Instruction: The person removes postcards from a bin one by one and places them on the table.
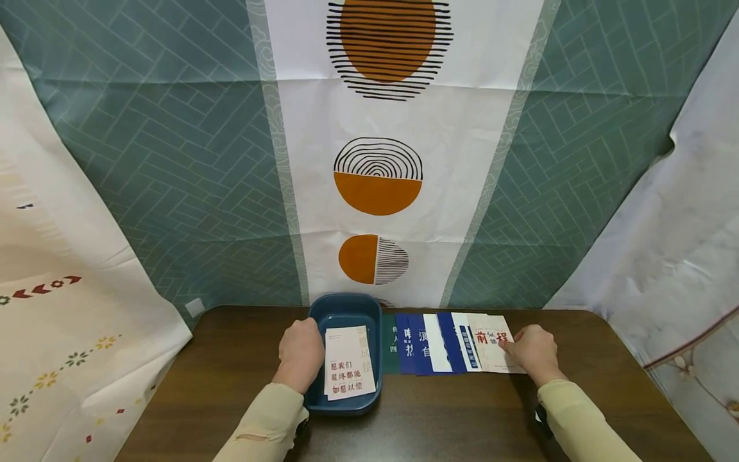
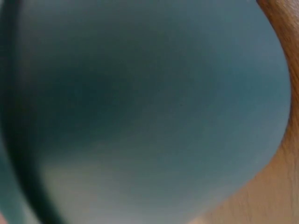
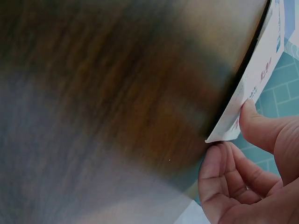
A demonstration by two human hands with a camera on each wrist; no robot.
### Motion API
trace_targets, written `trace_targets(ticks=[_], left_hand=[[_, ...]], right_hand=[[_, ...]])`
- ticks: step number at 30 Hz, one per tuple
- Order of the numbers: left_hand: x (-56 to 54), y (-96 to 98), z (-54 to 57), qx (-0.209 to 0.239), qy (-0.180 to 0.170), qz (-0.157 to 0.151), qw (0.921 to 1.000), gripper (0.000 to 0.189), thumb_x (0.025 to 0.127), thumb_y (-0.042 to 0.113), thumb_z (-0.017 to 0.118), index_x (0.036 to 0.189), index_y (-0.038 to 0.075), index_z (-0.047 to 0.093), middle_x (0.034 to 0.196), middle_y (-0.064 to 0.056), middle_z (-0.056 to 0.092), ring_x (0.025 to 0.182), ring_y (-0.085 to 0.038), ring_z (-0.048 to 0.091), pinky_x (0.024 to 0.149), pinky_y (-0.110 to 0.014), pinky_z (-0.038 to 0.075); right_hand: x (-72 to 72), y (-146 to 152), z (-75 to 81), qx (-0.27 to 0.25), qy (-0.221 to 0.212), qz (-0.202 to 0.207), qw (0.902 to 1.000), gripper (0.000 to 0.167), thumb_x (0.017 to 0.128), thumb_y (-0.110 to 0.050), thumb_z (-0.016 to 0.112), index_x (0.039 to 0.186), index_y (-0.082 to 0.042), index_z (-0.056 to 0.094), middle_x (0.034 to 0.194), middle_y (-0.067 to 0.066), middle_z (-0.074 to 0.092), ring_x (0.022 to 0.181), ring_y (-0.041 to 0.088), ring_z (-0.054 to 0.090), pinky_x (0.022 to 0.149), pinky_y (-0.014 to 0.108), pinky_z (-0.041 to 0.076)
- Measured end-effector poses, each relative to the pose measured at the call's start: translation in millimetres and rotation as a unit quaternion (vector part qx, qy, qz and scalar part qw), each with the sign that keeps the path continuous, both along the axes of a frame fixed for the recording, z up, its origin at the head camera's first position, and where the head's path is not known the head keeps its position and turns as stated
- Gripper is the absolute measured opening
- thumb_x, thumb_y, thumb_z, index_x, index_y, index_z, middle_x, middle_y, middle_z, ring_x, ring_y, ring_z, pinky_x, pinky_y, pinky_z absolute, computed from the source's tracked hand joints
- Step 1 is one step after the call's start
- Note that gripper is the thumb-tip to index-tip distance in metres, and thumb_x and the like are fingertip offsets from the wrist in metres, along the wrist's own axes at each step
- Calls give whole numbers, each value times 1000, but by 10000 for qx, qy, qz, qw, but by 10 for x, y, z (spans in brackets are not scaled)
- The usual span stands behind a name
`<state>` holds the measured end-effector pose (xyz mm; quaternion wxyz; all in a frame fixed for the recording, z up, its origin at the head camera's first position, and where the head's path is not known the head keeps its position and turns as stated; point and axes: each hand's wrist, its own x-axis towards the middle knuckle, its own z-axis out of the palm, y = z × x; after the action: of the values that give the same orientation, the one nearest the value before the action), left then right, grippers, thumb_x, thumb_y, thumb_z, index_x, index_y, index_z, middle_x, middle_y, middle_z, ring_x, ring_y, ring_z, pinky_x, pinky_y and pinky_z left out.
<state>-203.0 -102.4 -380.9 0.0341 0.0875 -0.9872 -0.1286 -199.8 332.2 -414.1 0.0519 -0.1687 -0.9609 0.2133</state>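
Observation:
My left hand grips the left rim of a dark blue plastic bin, its fingertips hidden from the head camera. The bin's outer wall fills most of the left wrist view. Inside lie white cards with red Chinese lettering. To the right, an overlapping row of cards spreads over the table. At its right end my right hand pinches a white card with red characters by its right edge. In the right wrist view the thumb presses the card's face, with curled fingers below its corner.
The row holds several blue cards, white ones between them, and a green card beside the bin. All lie on a brown wooden table. A patterned cloth hangs behind the table's far edge, with pale cloths on both sides.

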Motion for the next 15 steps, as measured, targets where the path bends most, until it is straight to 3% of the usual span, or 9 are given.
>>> trace_targets(ticks=[6,15], left_hand=[[-7,19,1,-37,34,-39,10000,14,86,4,60,95,-4,68,80,-19,66,51,-23,52,39,-37,46],[-15,-16,-19,58,102,-17,9999,14,84,2,60,95,-4,67,83,-22,67,54,-25,55,42,-43,49]], right_hand=[[8,-2,43,6,83,-38,10000,38,78,-31,71,88,5,65,87,23,65,71,33,55,55,40,45],[-60,-356,229,54,884,215,9958,41,83,-34,67,98,4,66,96,23,68,83,37,62,66,48,49]])
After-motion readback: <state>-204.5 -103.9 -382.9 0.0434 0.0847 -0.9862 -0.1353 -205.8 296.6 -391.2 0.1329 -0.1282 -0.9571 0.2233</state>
